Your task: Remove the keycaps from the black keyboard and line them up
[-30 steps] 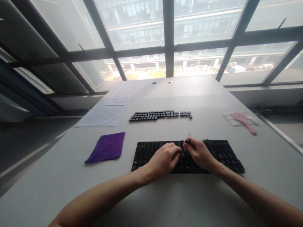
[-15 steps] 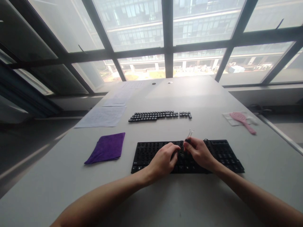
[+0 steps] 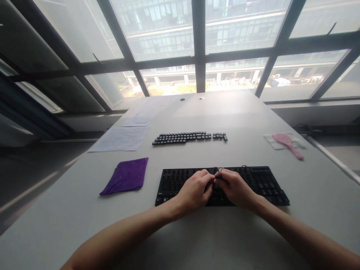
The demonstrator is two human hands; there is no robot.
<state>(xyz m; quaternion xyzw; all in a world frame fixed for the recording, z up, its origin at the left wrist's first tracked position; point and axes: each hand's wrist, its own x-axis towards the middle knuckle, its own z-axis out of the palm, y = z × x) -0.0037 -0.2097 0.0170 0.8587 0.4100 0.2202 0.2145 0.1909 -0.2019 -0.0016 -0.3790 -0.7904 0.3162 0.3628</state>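
Observation:
A black keyboard (image 3: 263,187) lies in front of me, with many keycaps off its upper left part and others still on along the front row and right side. Above its middle, my right hand (image 3: 234,187) is closed on a wire keycap puller (image 3: 220,170), mostly hidden by the fingers. My left hand (image 3: 197,187) is closed in a pinch, its fingertips meeting those of the right. What it pinches, if anything, is hidden. Beyond the keyboard, removed black keycaps (image 3: 180,138) stand in rows on the white table.
A folded purple cloth (image 3: 125,176) lies left of the keyboard, with sheets of paper (image 3: 120,138) behind it. To the right is a pink hairbrush (image 3: 284,140) on a white wrapper (image 3: 270,139). Large windows stand behind the white table (image 3: 180,116).
My right hand has moved slightly left and turned the puller, whose wire prongs stood upright before, down among the fingers. Both hands' fingertips now meet; my left hand has hardly moved.

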